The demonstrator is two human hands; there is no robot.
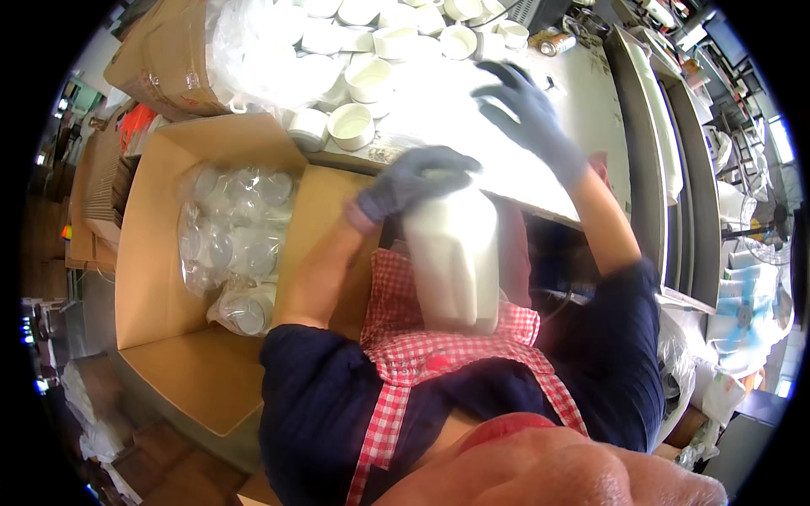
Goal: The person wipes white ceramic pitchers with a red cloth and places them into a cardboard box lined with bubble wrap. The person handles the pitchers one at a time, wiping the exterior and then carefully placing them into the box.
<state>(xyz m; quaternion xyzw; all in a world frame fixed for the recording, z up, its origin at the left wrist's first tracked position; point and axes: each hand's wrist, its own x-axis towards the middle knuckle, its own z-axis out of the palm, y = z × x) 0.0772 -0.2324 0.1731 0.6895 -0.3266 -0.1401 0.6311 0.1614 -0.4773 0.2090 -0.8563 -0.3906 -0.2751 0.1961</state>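
Observation:
My left hand [430, 180], in a dark grey glove, curls over the top of a pale white container [449, 259]. That container stands upright before my chest, against a red-checked apron [395, 303]; blur hides its exact kind. My right hand [519, 107], also gloved, is raised over the brightly lit white worktable [436, 107] with its fingers apart and nothing in them. To the left, an open cardboard box [152, 253] holds several round white pieces in clear plastic wrap [237, 221]. Several white round cups [351, 126] stand on the table nearest my left hand.
A larger cardboard box [161, 63] with clear plastic sheeting [253, 50] stands at the far left. More white cups [459, 41] crowd the table's back. A spray can [557, 44] lies at the back right. Upright boards [639, 158] border the table's right side.

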